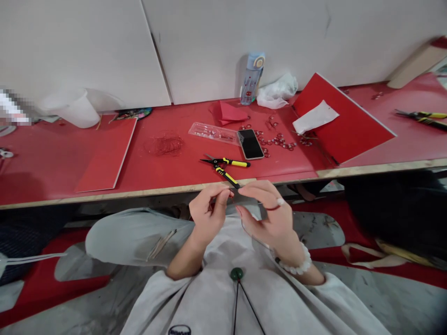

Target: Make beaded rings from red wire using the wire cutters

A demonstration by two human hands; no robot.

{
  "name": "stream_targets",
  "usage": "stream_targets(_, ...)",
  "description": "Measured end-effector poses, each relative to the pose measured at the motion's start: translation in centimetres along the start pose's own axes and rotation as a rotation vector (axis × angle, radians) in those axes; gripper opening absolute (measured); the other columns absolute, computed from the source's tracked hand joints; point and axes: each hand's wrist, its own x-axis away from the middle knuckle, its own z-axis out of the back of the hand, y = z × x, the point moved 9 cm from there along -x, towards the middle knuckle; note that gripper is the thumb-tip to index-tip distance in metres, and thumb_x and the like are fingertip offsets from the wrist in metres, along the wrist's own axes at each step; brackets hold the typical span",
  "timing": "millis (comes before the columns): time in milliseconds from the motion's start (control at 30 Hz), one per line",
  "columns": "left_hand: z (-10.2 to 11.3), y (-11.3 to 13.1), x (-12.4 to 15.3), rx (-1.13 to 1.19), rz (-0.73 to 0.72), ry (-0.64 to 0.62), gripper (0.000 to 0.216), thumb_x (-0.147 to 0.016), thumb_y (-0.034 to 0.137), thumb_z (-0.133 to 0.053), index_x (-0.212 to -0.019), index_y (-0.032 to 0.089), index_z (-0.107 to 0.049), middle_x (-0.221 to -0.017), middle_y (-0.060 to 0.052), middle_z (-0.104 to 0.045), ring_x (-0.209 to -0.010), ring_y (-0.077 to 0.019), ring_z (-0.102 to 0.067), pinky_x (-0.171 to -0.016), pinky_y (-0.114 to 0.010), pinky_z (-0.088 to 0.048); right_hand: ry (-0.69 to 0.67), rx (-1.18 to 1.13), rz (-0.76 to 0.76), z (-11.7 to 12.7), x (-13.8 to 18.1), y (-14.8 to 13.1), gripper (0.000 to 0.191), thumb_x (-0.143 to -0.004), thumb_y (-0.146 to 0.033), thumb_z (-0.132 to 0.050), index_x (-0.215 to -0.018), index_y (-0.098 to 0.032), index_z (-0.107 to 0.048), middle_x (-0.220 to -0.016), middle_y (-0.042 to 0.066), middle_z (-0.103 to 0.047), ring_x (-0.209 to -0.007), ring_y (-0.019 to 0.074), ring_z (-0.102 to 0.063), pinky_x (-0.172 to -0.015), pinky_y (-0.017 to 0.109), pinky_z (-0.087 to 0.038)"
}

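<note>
Over my lap, just off the table's front edge, my left hand (209, 211) pinches a small dark red cord piece (231, 193) between thumb and forefinger. Part of it is hidden by the fingers. Facing it, my right hand (270, 216) has its thumb and fingers apart, with no held thing visible. A thin red strand seems to hang between the hands. Beyond them on the table lie yellow-black pliers (225, 167) with spread handles, one handle end close to my fingers. A loose coil of thin red cord (166, 144) lies farther left.
A clear plastic tray (213, 133) with small pieces lies beside a phone (250, 144). Several small red rings (279, 140) are scattered to its right. A water bottle (252, 79), plastic bag (278, 91) and white cup (80, 109) stand near the wall. Red boards (344, 121) flank the area.
</note>
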Motion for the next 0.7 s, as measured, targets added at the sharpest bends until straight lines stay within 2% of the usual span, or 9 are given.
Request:
stream_targets(100,0.1,0.7,0.2,-0.082,-0.076,-0.003,0.01,-0.1,0.02,-0.064,-0.096,0.02,-0.073,-0.078,-0.001,-0.079,-0.068,-0.0106,-0.074,-0.064,-0.018,-0.058,-0.023,0.06,0.109,-0.6,-0.2,-0.9,0.024,-0.093,-0.012,-0.068,-0.112,-0.025,-0.066,-0.09,0.005,-0.076,-0.079,0.0195,-0.069,-0.072,0.035,-0.061)
stream_targets(167,-0.2,1.1,0.3,-0.135,-0.115,-0.031,0.01,-0.1,0.018,-0.061,-0.099,0.02,-0.071,-0.08,-0.002,-0.078,-0.071,-0.0114,-0.075,-0.067,-0.018,-0.059,-0.011,0.036,0.123,-0.4,-0.4,-1.1,0.022,-0.093,-0.009,-0.067,-0.107,-0.026,-0.066,-0.086,0.003,-0.078,-0.076,0.0191,-0.07,-0.07,0.035,-0.061)
stream_targets(267,-1.3,2.1,0.4,-0.205,-0.201,-0.147,0.011,-0.1,0.016,-0.058,-0.099,0.019,-0.068,-0.082,-0.003,-0.078,-0.072,-0.012,-0.075,-0.065,-0.018,-0.058,0.014,-0.046,0.082,0.4,-1.3,-0.8,0.021,-0.093,-0.008,-0.067,-0.101,-0.028,-0.068,-0.078,0.0,-0.078,-0.071,0.0197,-0.072,-0.064,0.035,-0.06)
stream_targets(367,-1.8,3.3,0.4,-0.169,-0.23,-0.257,0.014,-0.099,0.011,-0.055,-0.097,0.019,-0.066,-0.079,-0.003,-0.077,-0.07,-0.0119,-0.073,-0.061,-0.018,-0.055,0.05,-0.068,0.116,1.4,-2.6,-0.8,0.018,-0.091,-0.011,-0.07,-0.095,-0.028,-0.069,-0.075,-0.001,-0.078,-0.066,0.0196,-0.071,-0.06,0.035,-0.059)
stream_targets(500,-1.2,3.7,0.3,0.013,-0.088,-0.295,0.017,-0.097,0.008,-0.056,-0.093,0.02,-0.067,-0.072,-0.001,-0.074,-0.061,-0.0114,-0.069,-0.057,-0.019,-0.054,0.116,-0.11,0.093,1.7,-3.6,0.2,0.013,-0.095,-0.017,-0.068,-0.087,-0.027,-0.068,-0.071,0.0,-0.076,-0.065,0.0189,-0.07,-0.061,0.035,-0.06)
stream_targets(700,-0.9,2.0,0.9,0.239,0.227,-0.303,0.009,-0.097,0.019,-0.062,-0.097,0.021,-0.071,-0.072,0.0,-0.075,-0.046,-0.0072,-0.058,-0.05,-0.02,-0.052,0.198,-0.303,-0.113,0.4,-2.4,3.1,0.014,-0.097,-0.026,-0.068,-0.083,-0.024,-0.068,-0.068,0.0,-0.07,-0.064,0.0172,-0.068,-0.06,0.031,-0.055)
